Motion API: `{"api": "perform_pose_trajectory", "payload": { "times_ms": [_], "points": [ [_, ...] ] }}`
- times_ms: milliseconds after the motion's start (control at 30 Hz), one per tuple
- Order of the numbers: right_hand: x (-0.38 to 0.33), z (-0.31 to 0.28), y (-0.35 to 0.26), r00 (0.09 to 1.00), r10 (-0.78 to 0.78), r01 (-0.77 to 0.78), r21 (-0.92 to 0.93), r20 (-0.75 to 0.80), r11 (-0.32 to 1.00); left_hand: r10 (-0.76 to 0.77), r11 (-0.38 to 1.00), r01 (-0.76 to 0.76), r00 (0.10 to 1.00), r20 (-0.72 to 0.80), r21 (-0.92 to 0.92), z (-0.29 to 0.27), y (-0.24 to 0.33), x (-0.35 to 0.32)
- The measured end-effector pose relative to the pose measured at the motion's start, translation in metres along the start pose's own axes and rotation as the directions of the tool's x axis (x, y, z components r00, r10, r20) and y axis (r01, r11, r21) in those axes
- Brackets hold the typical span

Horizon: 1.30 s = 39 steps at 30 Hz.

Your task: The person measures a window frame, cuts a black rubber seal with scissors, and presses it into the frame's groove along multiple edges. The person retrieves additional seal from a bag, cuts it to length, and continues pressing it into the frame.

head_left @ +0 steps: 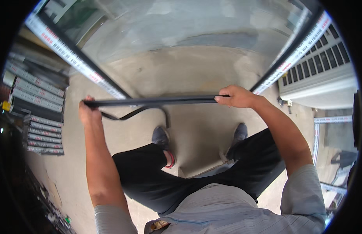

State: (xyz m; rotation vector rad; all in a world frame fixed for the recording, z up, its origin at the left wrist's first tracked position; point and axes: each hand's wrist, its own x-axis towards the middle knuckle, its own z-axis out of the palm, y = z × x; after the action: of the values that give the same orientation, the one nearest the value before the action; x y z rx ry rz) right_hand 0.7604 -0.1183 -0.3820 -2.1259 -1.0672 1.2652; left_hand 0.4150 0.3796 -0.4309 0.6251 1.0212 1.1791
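A long black rubber-like strip (pixel 165 101) is stretched straight from side to side between my hands. My left hand (pixel 88 110) is closed around its left end. The right end is pinched between the thumb and fingers of my right hand (pixel 236 96). From near my left hand, a loose tail of black strip (pixel 136 112) curves below the taut length, and its tip hangs over the floor. Just beyond stands a frame with a left rail (pixel 77 58) and a right rail (pixel 294 52), both dark and covered with printed white film. The strip hides most of the frame's near edge.
Stacked film-covered profiles (pixel 40 113) lie on the left. A white louvred unit (pixel 319 74) stands on the right, with another film-covered frame (pixel 315 140) nearer me. My shoes (pixel 160 137) are apart on the concrete floor, and a low seat edge (pixel 204 170) shows between my legs.
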Motion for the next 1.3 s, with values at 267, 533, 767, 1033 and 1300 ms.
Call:
{"api": "perform_pose_trajectory", "payload": {
  "times_ms": [267, 533, 767, 1033, 1300],
  "points": [
    [-0.043, -0.067, 0.101, 0.945, 0.203, -0.164, 0.163, -0.257, 0.973, -0.153, 0.980, 0.173, 0.972, -0.178, 0.102, 0.033, -0.074, 0.013],
    [-0.013, -0.069, 0.124, 0.822, 0.383, -0.003, 0.668, -0.422, 0.744, -0.221, 0.973, 0.225, 0.972, -0.074, 0.050, 0.014, -0.106, 0.051],
    [-0.021, -0.063, 0.141, 0.754, 0.523, -0.112, 0.706, -0.398, 0.699, -0.296, 0.945, 0.321, 0.920, -0.257, 0.063, 0.067, -0.121, -0.007],
    [-0.025, -0.059, 0.151, 0.727, 0.540, -0.044, 0.756, -0.424, 0.653, -0.335, 0.905, 0.346, 0.938, -0.087, 0.248, 0.052, -0.125, 0.000],
    [-0.023, -0.059, 0.160, 0.689, 0.597, 0.220, 0.903, -0.412, 0.370, -0.445, 0.880, 0.464, 0.879, -0.170, 0.098, 0.040, -0.141, 0.018]
  ]
}}
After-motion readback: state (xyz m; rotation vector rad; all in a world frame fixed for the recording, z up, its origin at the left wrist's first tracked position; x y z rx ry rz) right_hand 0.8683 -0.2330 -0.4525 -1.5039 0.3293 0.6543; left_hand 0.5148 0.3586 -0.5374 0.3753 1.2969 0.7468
